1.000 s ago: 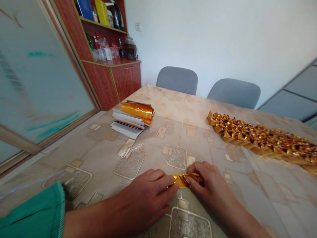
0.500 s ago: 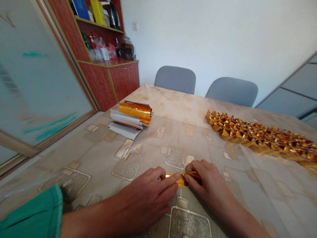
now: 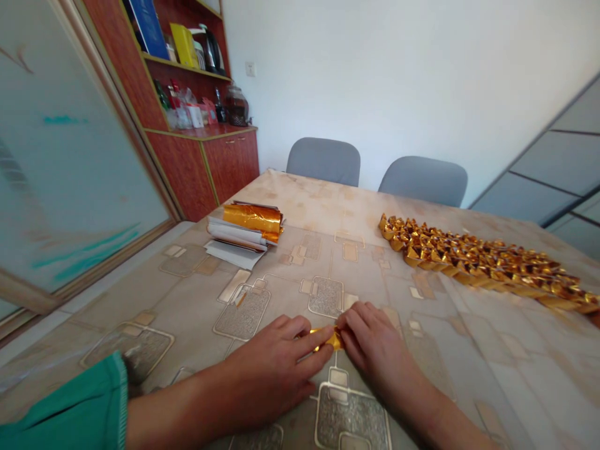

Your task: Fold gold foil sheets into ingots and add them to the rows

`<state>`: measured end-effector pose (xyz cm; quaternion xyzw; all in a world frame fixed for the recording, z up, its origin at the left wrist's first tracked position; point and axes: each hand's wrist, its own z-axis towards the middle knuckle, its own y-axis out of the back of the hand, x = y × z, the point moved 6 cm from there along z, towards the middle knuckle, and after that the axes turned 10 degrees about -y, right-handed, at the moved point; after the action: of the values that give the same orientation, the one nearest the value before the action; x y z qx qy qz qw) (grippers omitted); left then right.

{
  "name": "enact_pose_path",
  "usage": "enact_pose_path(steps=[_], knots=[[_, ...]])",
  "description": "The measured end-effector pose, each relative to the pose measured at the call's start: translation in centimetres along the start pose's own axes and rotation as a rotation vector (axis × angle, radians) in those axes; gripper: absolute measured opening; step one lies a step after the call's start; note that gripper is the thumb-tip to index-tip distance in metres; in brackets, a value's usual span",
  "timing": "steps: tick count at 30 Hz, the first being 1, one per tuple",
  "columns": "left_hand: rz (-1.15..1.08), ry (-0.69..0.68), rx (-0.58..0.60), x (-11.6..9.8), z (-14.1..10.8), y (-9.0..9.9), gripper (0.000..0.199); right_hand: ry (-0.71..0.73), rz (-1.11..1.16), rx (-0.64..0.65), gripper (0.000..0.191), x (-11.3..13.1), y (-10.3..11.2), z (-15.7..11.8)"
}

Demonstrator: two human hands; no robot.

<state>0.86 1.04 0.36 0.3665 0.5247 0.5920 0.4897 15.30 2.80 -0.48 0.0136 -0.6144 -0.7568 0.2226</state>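
Between my hands, low over the patterned tablecloth, is a small piece of gold foil paper [image 3: 334,339], mostly covered by my fingers. My left hand [image 3: 284,356] grips its left end, with the index finger laid along the foil. The right end is pinched by my right hand [image 3: 372,337], its fingers curled over the edge. Farther off to the left lies a loose stack of gold foil sheets [image 3: 253,217] with white backs, curled up. Rows of folded gold foil pieces [image 3: 469,253] stand packed together on the right.
The table [image 3: 300,194] has a patterned covering. Two grey chairs [image 3: 323,160] stand behind it against the white wall. A reddish wooden cabinet [image 3: 229,159] holding bottles and a kettle is at the back left, beside a frosted glass door [image 3: 79,162].
My right hand has shifted left, closer to my left hand, and covers the right end of the foil. Less foil shows between the hands. The view has tilted slightly up.
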Motion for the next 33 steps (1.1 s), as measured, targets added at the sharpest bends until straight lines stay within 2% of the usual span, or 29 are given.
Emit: enact_pose_path(steps=[8,11,16,19,21,23,25,27,33], knots=[[-0.089,-0.037,0.011,0.6,-1.3,0.3,0.068,-0.048,0.034,0.055,0.009,0.3,0.2,-0.5],[-0.148,-0.020,0.041,0.6,-2.0,0.2,0.069,-0.052,0.058,0.057,0.010,0.4,0.3,-0.6],[-0.222,0.010,0.011,0.7,-2.1,0.7,0.060,-0.059,0.147,0.089,0.007,0.1,0.5,-0.5],[-0.273,0.047,-0.054,1.0,-0.9,1.0,0.037,-0.083,0.230,0.119,0.009,-0.1,0.6,-0.1],[-0.310,0.107,-0.121,1.6,0.3,1.1,0.019,-0.102,0.260,0.129,0.012,-0.4,0.5,0.1],[-0.294,0.275,-0.182,2.7,1.2,1.0,0.009,-0.107,0.281,0.129,0.013,-0.6,0.4,0.4],[-0.277,0.424,-0.189,3.5,1.8,0.7,0.015,-0.111,0.308,0.128,0.014,-0.7,0.3,0.5],[-0.278,0.493,-0.178,3.9,2.0,0.4,0.015,-0.114,0.324,0.124,0.015,-0.8,0.3,0.5],[-0.395,0.496,-0.229,3.8,1.6,-0.2,0.012,-0.059,0.331,0.081,0.017,-0.5,0.6,0.8]])
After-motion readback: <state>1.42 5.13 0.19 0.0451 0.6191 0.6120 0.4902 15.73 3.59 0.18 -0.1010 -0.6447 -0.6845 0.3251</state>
